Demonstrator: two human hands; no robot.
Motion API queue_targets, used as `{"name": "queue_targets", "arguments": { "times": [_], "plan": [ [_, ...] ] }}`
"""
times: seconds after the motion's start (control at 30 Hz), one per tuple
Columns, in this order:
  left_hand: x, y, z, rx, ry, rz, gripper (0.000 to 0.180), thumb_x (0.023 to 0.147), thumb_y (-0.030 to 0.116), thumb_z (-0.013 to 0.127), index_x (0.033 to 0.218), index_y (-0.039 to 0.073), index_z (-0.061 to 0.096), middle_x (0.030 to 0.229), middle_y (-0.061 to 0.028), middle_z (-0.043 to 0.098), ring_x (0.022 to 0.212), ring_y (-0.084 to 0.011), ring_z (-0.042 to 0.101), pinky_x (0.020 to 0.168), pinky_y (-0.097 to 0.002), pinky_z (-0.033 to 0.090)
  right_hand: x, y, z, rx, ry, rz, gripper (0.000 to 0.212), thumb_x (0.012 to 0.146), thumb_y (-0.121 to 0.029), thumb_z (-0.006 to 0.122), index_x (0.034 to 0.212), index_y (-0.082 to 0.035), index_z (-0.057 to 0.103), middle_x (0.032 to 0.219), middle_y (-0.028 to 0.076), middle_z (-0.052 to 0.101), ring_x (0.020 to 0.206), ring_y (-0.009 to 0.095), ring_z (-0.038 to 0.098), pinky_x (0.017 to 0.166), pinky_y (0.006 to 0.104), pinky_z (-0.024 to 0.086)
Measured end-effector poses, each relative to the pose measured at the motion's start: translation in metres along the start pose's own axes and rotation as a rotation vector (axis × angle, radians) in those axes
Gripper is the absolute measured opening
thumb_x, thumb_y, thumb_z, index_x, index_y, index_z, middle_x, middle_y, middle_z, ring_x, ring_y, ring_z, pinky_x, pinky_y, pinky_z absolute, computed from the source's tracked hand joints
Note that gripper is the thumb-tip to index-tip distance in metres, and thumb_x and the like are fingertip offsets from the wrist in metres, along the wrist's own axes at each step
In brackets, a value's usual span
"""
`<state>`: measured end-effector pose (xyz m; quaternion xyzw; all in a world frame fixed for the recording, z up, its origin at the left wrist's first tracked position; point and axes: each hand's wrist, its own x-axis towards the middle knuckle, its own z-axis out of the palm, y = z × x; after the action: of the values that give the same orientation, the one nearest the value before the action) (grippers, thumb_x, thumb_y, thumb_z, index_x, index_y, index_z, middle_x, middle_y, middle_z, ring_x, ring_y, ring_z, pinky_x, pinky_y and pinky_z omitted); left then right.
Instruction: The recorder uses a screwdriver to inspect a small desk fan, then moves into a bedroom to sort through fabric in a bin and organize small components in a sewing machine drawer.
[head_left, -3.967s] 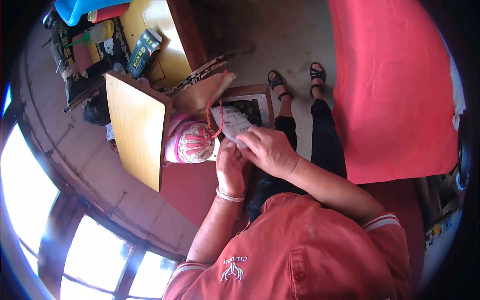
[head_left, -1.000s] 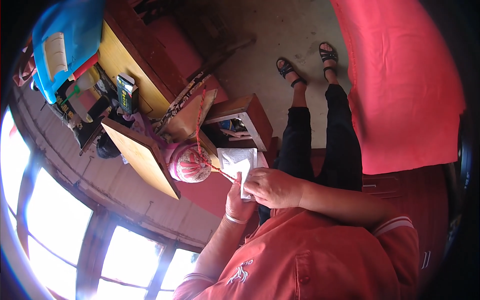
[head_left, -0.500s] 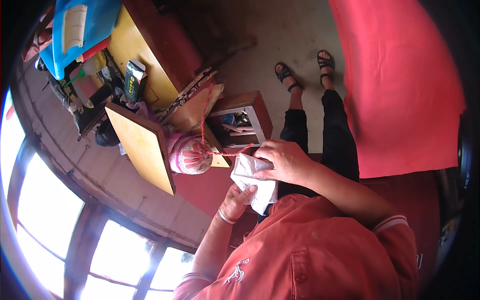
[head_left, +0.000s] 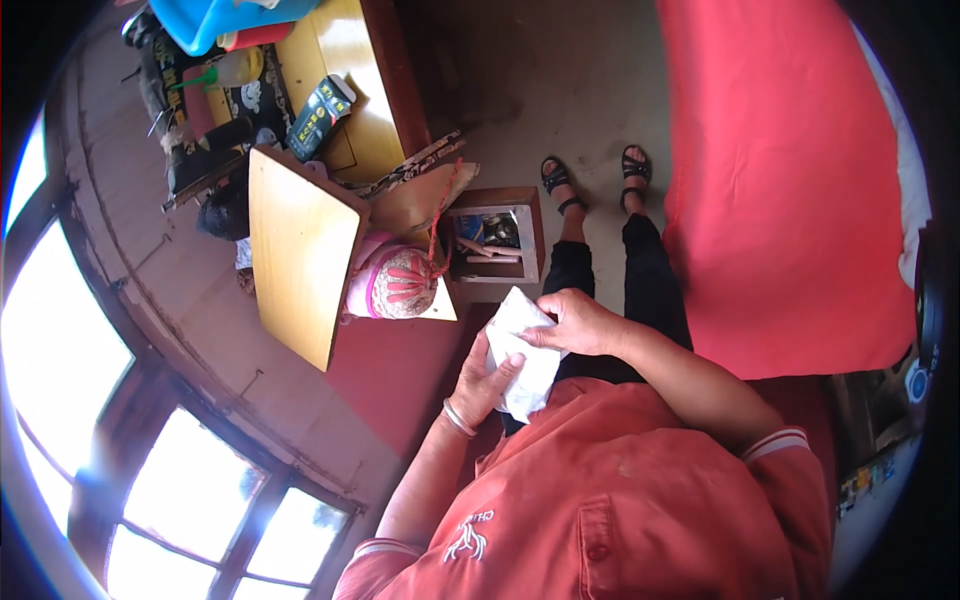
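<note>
Fingers of the right hand [head_left: 580, 325] pinch the top edge of a white folded cloth [head_left: 522, 352], while the left hand [head_left: 487, 378] cups it from beneath, half closed, so it lies propped between both palms above the lap. Beyond stands an open wooden drawer [head_left: 495, 243], a pink striped ball [head_left: 398, 283], a desk [head_left: 350, 75], red bedding [head_left: 790, 170] and bright windows [head_left: 180, 480].

White folded cloth [head_left: 522, 350] between left hand [head_left: 487, 378] and right hand [head_left: 580, 322].
</note>
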<state>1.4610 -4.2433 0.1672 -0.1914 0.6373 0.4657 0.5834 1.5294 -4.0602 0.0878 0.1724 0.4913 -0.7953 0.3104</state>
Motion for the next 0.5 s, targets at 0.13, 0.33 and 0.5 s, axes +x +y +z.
{"name": "queue_targets", "arguments": {
  "times": [0.13, 0.33, 0.5],
  "plan": [
    [-0.006, 0.012, 0.003, -0.233, -0.063, 0.034, 0.052, 0.091, 0.019, 0.056, 0.136, 0.006, 0.033, 0.124, -0.0073, 0.051, 0.112, -0.016, 0.049, 0.096, -0.0307, 0.039, -0.008, 0.006, -0.003, 0.036, 0.089, -0.025, 0.028, 0.083, -0.027, 0.068, 0.086, 0.001, 0.063, 0.073, -0.001, 0.062, 0.068, 0.003, 0.052, 0.06, 0.0242, 0.046],
    [-0.012, -0.01, -0.011, -0.204, 0.091, 0.231, 0.03, 0.089, 0.018, 0.053, 0.113, 0.002, 0.059, 0.105, -0.0112, 0.063, 0.098, -0.0175, 0.059, 0.087, -0.03, 0.046, -0.027, -0.018, -0.024, -0.011, 0.332, -0.058, 0.029, 0.086, -0.028, 0.064, 0.087, 0.001, 0.064, 0.074, -0.002, 0.061, 0.068, 0.003, 0.051, 0.059, 0.0227, 0.045],
    [-0.035, 0.024, 0.005, -0.292, 0.148, 0.245, 0.033, 0.087, 0.019, 0.056, 0.105, -0.009, 0.06, 0.091, -0.0085, 0.065, 0.08, -0.0151, 0.06, 0.074, -0.0258, 0.046, -0.034, -0.03, -0.043, -0.092, 0.409, -0.168, 0.03, 0.086, -0.028, 0.065, 0.087, 0.002, 0.063, 0.07, 0.001, 0.062, 0.067, 0.004, 0.054, 0.062, 0.0242, 0.046]
  ]
}}
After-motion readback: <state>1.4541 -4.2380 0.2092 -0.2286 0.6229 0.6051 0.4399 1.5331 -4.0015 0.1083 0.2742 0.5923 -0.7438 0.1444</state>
